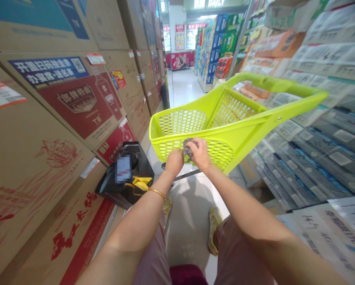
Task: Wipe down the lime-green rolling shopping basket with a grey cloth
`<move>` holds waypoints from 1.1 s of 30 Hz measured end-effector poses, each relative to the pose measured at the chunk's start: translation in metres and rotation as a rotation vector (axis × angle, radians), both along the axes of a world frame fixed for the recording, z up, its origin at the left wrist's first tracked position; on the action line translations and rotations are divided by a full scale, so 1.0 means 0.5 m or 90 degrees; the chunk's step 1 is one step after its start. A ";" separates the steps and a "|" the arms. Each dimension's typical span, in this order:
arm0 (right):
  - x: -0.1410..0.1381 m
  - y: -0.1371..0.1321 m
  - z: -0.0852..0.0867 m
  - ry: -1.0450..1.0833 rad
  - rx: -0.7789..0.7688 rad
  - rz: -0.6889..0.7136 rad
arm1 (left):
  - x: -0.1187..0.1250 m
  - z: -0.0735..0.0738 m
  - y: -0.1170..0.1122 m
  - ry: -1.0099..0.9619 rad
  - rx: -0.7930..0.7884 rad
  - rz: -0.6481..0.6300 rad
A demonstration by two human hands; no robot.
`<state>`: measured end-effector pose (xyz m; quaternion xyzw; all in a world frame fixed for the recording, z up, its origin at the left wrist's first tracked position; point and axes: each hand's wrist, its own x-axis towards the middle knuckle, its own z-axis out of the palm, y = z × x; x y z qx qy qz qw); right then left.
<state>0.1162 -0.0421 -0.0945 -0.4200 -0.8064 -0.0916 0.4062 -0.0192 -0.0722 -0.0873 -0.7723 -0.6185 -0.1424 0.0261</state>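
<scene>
A lime-green plastic shopping basket (pixel 195 122) on wheels stands tilted in the aisle right in front of me, its long handle (pixel 284 99) rising to the right. My left hand (pixel 174 161) and my right hand (pixel 199 153) meet at the basket's near rim. Both are closed on a small dark grey crumpled thing (pixel 188 148), perhaps a cloth, pressed against the rim. A gold bangle (pixel 157 192) circles my left wrist. My shoes (pixel 214 229) stand on the pale floor below.
Stacked brown and red cartons (pixel 76 103) wall the left side. A black box with a yellow ribbon (pixel 126 174) juts out low on the left. Grey and white cartons (pixel 320 150) line the right. The aisle runs ahead to colourful displays (pixel 219 43).
</scene>
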 end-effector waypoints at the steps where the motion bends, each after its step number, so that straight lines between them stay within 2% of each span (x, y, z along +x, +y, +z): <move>1: -0.003 0.004 0.015 0.036 0.011 -0.009 | 0.000 -0.002 0.001 0.006 0.001 -0.001; 4: -0.007 0.013 0.036 0.097 0.033 -0.020 | -0.002 -0.006 0.004 0.024 0.005 -0.016; 6: -0.007 0.017 0.026 0.091 0.028 -0.021 | -0.003 -0.006 0.004 0.027 0.003 -0.021; 10: -0.005 0.015 -0.028 0.019 0.009 -0.022 | -0.005 -0.002 0.002 0.018 0.006 -0.005; 15: 0.006 0.000 -0.096 -0.106 -0.041 0.022 | -0.006 -0.005 0.004 0.025 0.006 -0.006; 20: 0.018 -0.014 -0.123 -0.169 -0.078 0.038 | -0.007 -0.011 0.005 0.032 0.024 -0.008; 24: 0.015 -0.015 -0.097 -0.165 -0.074 0.044 | -0.009 -0.007 0.002 0.022 0.025 -0.014; 30: 0.000 0.005 0.005 -0.001 0.007 -0.022 | -0.007 -0.005 0.005 0.023 0.008 -0.015; 33: -0.004 0.017 0.030 0.052 0.054 -0.038 | -0.006 -0.005 0.005 0.035 0.002 -0.024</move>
